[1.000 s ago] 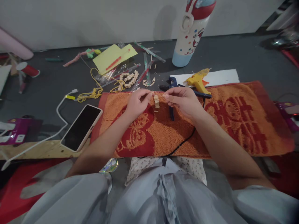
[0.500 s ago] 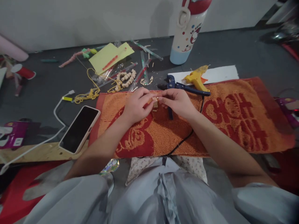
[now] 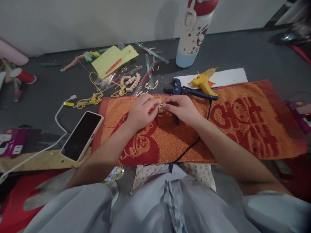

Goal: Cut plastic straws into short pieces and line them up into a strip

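Observation:
My left hand (image 3: 141, 111) and my right hand (image 3: 182, 108) meet over the far edge of an orange and red towel (image 3: 243, 116). Between their fingertips they pinch a small stack of pale wooden pieces (image 3: 160, 106), mostly hidden by the fingers. Behind my right hand lie blue-handled pliers (image 3: 184, 91) and a yellow glue gun (image 3: 202, 82), whose black cord (image 3: 189, 149) runs back across the towel. A curved strip of similar wooden pieces (image 3: 131, 81) lies on the dark floor beyond the towel.
A phone (image 3: 81, 136) on a white cable rests at the left on a wooden board (image 3: 43, 158). Yellow cord (image 3: 93, 97), yellow paper (image 3: 113, 60), plastic tubes and wood bits litter the floor. A tall bottle (image 3: 193, 32) stands behind; a white sheet (image 3: 230, 76) lies by the glue gun.
My hands have closed together around the stack of wooden pieces, which a second ago stood in plain sight between them. The view has shifted slightly.

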`<action>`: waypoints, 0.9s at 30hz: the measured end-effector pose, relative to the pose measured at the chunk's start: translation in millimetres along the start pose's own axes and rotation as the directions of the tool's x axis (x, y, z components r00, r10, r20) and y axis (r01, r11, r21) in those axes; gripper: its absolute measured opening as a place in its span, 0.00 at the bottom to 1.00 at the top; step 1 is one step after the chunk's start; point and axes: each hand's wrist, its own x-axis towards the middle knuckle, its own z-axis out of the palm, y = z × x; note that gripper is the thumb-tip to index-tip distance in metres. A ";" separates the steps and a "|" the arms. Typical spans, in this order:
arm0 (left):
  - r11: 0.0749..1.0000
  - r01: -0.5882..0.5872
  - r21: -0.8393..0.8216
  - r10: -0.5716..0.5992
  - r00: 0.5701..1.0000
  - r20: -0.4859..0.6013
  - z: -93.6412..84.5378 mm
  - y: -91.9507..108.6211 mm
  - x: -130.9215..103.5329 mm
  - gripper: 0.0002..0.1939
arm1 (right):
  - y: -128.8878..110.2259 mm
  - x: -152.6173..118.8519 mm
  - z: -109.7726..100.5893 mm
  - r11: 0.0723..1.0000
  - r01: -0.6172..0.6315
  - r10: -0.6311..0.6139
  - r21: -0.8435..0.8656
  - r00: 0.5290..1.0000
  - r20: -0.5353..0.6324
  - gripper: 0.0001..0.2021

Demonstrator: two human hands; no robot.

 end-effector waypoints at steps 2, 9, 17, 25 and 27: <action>1.000 0.003 0.015 -0.004 1.000 0.022 -0.6 0.1 -0.3 0.06 | 1.7 0.4 0.1 1.000 0.011 -0.011 -0.022 1.000 0.006 0.09; 0.999 -0.018 0.036 0.017 0.999 0.047 -3.5 2.1 -0.2 0.05 | 6.7 1.3 2.4 0.992 0.045 -0.044 -0.118 0.999 0.015 0.09; 0.997 0.069 0.043 -0.071 0.996 0.061 -2.4 5.8 0.5 0.04 | 4.7 1.3 1.9 0.983 0.092 -0.090 -0.159 0.996 0.018 0.11; 0.988 0.150 0.040 -0.150 0.989 -0.016 -4.3 -5.0 3.3 0.03 | 1.0 -1.4 1.1 0.994 0.055 -0.056 -0.093 0.998 -0.002 0.09; 0.974 0.218 0.057 -0.213 0.974 -0.073 -4.7 -13.8 3.6 0.03 | 0.1 -2.5 1.0 0.999 0.021 -0.022 -0.032 1.000 -0.011 0.09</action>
